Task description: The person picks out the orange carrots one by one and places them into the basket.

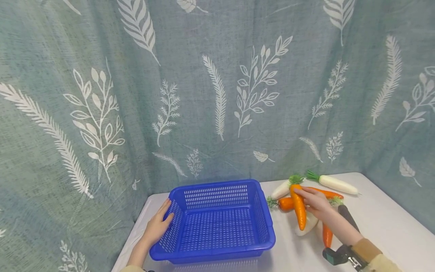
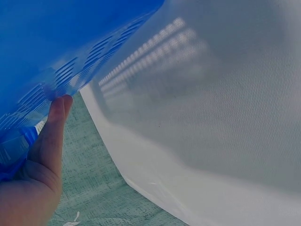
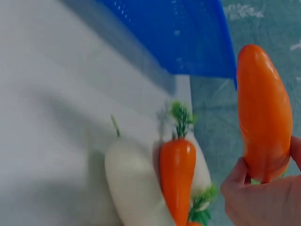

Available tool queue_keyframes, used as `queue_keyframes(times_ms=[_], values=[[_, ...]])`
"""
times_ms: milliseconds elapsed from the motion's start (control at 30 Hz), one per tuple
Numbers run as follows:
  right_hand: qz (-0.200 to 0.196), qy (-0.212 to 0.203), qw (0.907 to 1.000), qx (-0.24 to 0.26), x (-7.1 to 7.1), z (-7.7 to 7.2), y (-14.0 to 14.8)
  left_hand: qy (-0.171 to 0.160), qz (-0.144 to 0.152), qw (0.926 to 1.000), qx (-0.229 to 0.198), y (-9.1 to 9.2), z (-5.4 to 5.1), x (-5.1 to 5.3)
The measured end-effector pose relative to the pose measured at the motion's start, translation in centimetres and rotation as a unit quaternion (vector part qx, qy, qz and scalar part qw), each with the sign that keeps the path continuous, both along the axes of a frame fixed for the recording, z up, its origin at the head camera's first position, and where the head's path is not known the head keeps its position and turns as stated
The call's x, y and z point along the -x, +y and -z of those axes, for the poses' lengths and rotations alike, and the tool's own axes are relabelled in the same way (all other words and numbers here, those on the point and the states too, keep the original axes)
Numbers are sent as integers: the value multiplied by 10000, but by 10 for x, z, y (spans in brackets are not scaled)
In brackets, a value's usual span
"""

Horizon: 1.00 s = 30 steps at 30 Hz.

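One carrot (image 1: 299, 210) pinched in my right hand (image 1: 316, 204), raised right of blue basket (image 1: 217, 252); my left hand (image 1: 158, 226), fingers straight, rests against basket's left side. Lifting step, I judge; next move calls for firm pinch, clearance from white radish (image 3: 131, 174).

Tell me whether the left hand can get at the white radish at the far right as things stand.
Probably not without shifting: the left hand touches the left side of the blue basket, and that basket, plus the carrot in the right hand, lies between it and the white radish.
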State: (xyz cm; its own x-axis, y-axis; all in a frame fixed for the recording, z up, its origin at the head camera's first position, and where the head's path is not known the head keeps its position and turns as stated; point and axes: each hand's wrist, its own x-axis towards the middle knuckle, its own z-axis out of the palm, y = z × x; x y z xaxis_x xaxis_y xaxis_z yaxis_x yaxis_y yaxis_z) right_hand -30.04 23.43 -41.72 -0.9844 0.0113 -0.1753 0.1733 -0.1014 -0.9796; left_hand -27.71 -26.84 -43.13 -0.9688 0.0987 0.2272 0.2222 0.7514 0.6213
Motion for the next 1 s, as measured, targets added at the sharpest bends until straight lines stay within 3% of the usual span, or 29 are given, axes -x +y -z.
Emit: queue_keyframes(times_ms=[367,733,1000], values=[[-335,74,9972,661,-4,-15,-35,28,-25,10000,21,-1,0,0],[-46,-289,9938,1068,-5,-29,-75,53,50,10000,-57,-1,0,0],[-33,-23,9949,1006,-6,-30,-98,18,41,10000,-42,-1,0,1]])
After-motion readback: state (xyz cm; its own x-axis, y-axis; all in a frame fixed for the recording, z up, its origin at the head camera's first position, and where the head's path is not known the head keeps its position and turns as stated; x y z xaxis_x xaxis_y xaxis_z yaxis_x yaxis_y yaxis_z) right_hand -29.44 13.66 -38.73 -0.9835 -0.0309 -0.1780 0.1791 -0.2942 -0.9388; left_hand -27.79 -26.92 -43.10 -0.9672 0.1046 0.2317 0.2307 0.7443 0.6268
